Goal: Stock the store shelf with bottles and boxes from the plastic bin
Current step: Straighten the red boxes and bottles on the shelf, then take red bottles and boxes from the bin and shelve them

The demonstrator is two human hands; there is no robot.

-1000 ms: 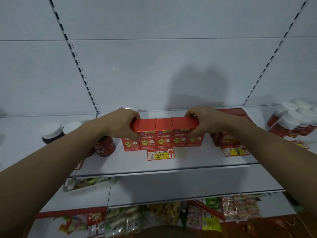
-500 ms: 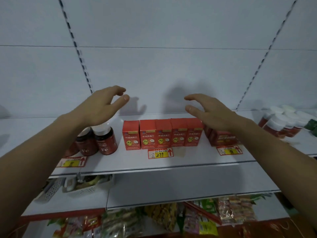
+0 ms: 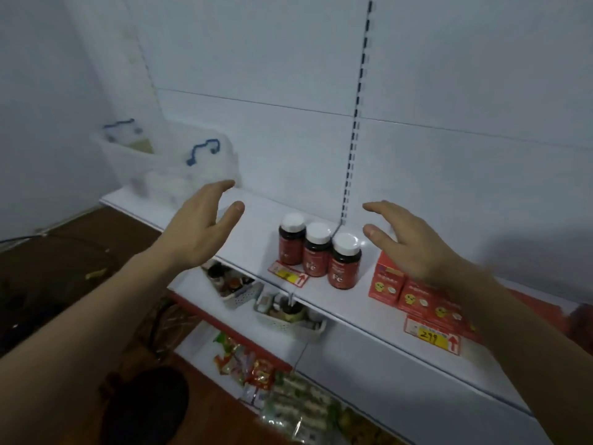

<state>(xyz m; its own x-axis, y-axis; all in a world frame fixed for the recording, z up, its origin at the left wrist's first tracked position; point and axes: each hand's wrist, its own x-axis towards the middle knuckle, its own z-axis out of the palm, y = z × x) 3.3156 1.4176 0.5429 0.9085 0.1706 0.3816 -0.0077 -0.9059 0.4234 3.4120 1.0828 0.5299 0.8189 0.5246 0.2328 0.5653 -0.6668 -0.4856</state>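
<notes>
Hands have let go of the row of small red cardboard boxes, which now stands on the white metal shelf; that batch looks stocked. Left hand and right hand hover empty, fingers spread, turning toward the translucent plastic bin at the shelf's far left end.

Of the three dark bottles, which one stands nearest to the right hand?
The rightmost bottle, front of the row, closest to the right hand.

"Fe" on bottles; seemingly "299" tag
</notes>
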